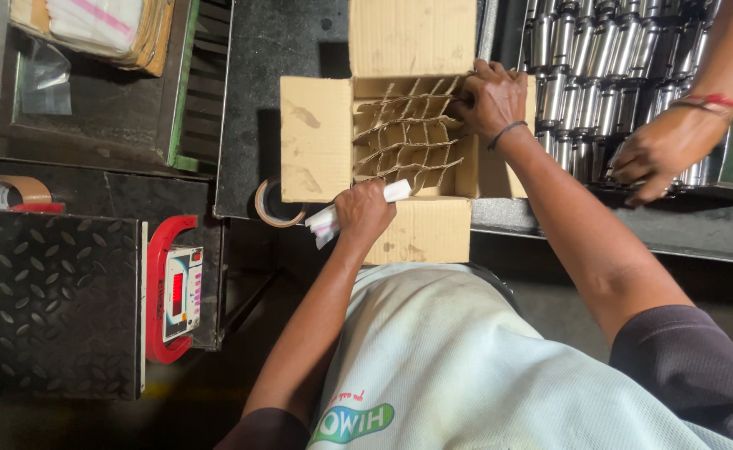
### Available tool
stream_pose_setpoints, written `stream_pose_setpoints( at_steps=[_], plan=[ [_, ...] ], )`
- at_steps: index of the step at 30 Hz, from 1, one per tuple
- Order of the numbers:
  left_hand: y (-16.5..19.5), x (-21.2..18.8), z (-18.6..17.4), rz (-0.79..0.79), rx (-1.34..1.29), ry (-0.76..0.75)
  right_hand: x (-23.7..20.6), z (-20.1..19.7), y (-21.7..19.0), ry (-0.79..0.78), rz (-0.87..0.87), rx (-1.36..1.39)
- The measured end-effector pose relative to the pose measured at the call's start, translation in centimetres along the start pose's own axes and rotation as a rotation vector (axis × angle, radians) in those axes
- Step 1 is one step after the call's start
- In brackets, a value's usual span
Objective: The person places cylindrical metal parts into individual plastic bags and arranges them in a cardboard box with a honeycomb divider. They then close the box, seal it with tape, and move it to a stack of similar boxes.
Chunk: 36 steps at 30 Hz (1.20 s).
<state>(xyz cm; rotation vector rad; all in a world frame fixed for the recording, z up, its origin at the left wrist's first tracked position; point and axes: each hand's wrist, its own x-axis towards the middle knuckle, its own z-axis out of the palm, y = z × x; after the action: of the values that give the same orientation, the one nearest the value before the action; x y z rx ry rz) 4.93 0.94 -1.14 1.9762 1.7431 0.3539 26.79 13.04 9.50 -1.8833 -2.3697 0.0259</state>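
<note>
Far left, a tape roll (0, 192) lies on the dark bench above a black tread-plate scale (50, 304); just beside the plate sits its red-framed readout (175, 290). Top left, a stack of bagged sheets (100, 29) rests on a green-edged tray (179, 92). A second tape roll (276, 204) lies against the near-left corner of the box (316, 137) — open cardboard, flaps spread, a cardboard divider grid (404, 133) inside, the cells seen holding nothing. Left hand (365, 212): fist closed around a white bundle (326, 223), its ends sticking out both sides, held over the box's near edge. Right hand (492, 100): fingers curled onto the grid at the box's far-right corner, a dark band at the wrist; whether it pinches the card or only presses it cannot be told. Right of the box, rows of metal cylinders (592, 58) fill a tray. Far right, another person's hand (662, 150) — red thread at the wrist — reaches among the cylinders.
</note>
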Motion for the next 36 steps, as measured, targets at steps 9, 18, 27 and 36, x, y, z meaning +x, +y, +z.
stream_pose_setpoints(
  at_steps=[9, 18, 27, 36],
  plan=[
    [0.3, 0.7, -0.8, 0.035, 0.0, -0.058, -1.2, -0.3, 1.2, -0.058, 0.126, 0.172],
    [2.6, -1.4, -4.5, -0.104, 0.022, -0.099, -14.1, -1.2, 1.6, 0.21, 0.016, 0.076],
    [1.3, 1.9, -8.7, -0.181, -0.182, 0.001, -17.8, 3.5, -0.4, -0.37, 0.352, 0.192],
    [1.7, -0.6, -10.8, -0.351, -0.418, -0.044, -20.8, 2.5, 2.6, -0.186, 0.318, 0.492]
  ],
)
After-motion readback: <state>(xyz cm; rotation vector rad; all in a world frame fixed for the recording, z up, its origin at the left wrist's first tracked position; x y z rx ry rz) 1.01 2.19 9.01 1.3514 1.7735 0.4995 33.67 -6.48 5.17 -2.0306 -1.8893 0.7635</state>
